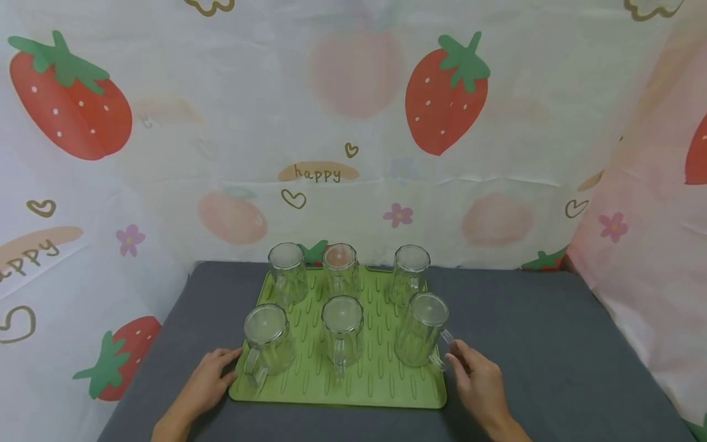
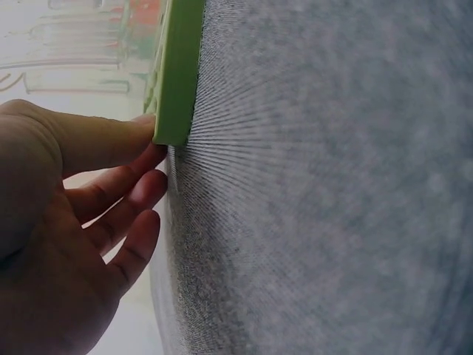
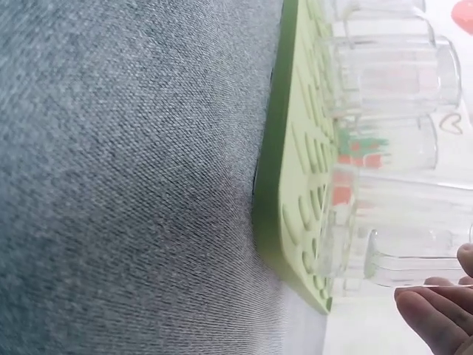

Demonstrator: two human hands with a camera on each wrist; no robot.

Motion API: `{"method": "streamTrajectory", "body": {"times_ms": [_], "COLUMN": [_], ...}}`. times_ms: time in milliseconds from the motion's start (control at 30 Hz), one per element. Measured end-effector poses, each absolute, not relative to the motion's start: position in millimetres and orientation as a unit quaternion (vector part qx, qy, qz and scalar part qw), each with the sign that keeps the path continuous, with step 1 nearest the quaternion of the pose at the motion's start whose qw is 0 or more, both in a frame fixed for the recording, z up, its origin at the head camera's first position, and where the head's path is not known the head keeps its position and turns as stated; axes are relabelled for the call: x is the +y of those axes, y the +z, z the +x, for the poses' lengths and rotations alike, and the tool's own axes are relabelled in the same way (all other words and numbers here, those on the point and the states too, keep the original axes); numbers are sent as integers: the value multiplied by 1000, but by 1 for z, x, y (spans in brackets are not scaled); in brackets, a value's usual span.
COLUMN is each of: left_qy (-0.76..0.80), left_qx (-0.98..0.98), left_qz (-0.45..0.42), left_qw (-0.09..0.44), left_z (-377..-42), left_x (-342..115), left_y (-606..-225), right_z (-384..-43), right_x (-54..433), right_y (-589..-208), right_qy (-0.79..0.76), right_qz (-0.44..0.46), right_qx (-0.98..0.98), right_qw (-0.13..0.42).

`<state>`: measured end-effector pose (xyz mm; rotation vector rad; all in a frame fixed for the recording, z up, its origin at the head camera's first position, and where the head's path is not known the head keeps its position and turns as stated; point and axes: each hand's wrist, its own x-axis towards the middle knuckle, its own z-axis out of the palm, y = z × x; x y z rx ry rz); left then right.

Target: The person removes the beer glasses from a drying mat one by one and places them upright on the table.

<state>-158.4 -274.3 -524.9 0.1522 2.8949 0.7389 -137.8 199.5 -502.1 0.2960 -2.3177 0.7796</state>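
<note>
A green ridged drying tray (image 1: 381, 393) bears clear glass mugs in two rows of three, turned bottom up. At its left edge rests my left hand (image 1: 207, 377), thumb and forefinger touching the tray's side and the other fingers loosely bent; in the left wrist view, the thumb (image 2: 111, 140) lies against the tray's rim (image 2: 177, 81). My right hand (image 1: 480, 380) pinches the handle of the front right mug (image 1: 420, 334). In the right wrist view, fingertips (image 3: 429, 318) lie at that handle (image 3: 414, 270), while most of the hand is outside the picture.
Front left stands another mug (image 1: 270, 337), with a further mug (image 1: 342, 331) in the front middle. The back row has mugs at left (image 1: 288, 273), middle (image 1: 341, 270) and right (image 1: 410, 276). Grey cloth (image 1: 525, 337) covers the table; a strawberry-printed curtain (image 1: 353, 233) rises behind.
</note>
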Motion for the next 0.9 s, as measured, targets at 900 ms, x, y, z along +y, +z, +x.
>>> {"method": "streamTrajectory", "body": {"times_ms": [900], "left_qy": [259], "left_qx": [961], "left_qz": [40], "left_qw": [92], "left_z": [-157], "left_x": [-274], "left_y": [-524], "right_z": [-144], "right_x": [213], "right_y": [-464], "right_qy": [344], "right_qz": [163], "right_qx": [-860], "right_qw": [339]}}
